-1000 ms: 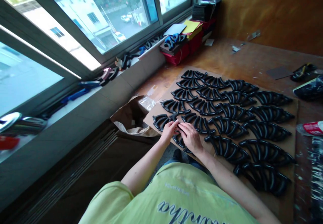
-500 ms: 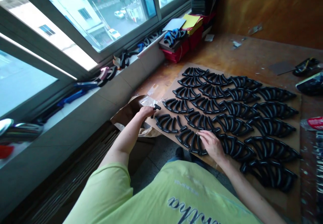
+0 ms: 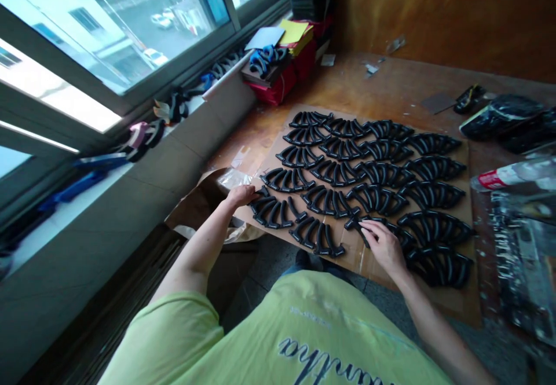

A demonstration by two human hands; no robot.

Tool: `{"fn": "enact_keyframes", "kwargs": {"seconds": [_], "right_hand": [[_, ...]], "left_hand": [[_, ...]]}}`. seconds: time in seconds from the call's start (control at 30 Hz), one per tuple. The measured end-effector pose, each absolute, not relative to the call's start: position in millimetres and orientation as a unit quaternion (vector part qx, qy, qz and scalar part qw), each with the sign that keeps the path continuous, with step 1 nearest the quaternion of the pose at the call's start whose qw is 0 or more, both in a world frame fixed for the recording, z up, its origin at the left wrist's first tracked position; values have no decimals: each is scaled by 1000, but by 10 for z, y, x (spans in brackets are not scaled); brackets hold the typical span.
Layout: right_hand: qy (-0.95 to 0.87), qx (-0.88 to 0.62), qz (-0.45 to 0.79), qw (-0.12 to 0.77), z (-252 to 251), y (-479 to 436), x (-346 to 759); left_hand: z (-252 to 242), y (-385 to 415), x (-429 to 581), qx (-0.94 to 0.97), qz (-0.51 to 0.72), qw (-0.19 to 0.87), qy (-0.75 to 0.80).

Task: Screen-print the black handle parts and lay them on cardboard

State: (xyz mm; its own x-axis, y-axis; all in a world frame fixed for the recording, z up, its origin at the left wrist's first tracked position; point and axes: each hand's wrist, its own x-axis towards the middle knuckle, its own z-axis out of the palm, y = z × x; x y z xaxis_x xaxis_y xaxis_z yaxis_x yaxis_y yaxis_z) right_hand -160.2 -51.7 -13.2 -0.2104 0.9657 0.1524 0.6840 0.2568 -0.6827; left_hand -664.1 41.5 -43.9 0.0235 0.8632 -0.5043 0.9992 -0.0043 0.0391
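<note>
My left hand (image 3: 241, 195) is closed at the left edge of a brown cardboard sheet (image 3: 354, 252). From its fingers juts the crosswise end of a black curved piece (image 3: 263, 191); the rest is hidden in the hand. At the sheet's front edge, my right hand (image 3: 384, 247) pinches another black curved piece (image 3: 364, 235) with a T-shaped end. Rows of similar glossy black curved pieces (image 3: 332, 201) lie fanned and overlapping across the sheet. The nearest fan (image 3: 319, 237) lies to the left of my right hand.
Below my left hand stands an open brown paper bag (image 3: 197, 197) with clear plastic at its mouth. Red boxes (image 3: 275, 84) sit by the window ledge. At right are a black plastic-wrapped bundle (image 3: 504, 116), a red-and-white bottle (image 3: 499, 178) and a tray of small metal parts (image 3: 515, 257).
The view has turned to the right. My right hand has moved right from the nearest fan of pieces, and a black piece now shows at its fingertips. My left hand still grips its piece.
</note>
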Motion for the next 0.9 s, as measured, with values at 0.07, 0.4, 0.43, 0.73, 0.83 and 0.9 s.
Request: {"fn": "enact_keyframes", "kwargs": {"seconds": [0.07,0.4,0.43,0.73,0.83,0.9], "right_hand": [[-729,-574,238,288,-125,-551,-1475],[-711,-599,233,284,-242,-784,-1313],[-710,-600,234,283,-250,-788,-1320],[-713,-596,234,287,-240,-804,-1344],[-712,-601,229,283,-248,-830,-1317],[-714,-601,226,280,-252,-844,-1297]], "left_hand": [[-443,398,-6676,689,-163,192,679],[-282,175,-6859,418,292,552,660],[-263,141,-6831,375,328,584,641],[-369,85,-6805,382,262,589,662],[-426,137,-6859,420,220,562,678],[-449,171,-6877,433,204,554,681]]}}
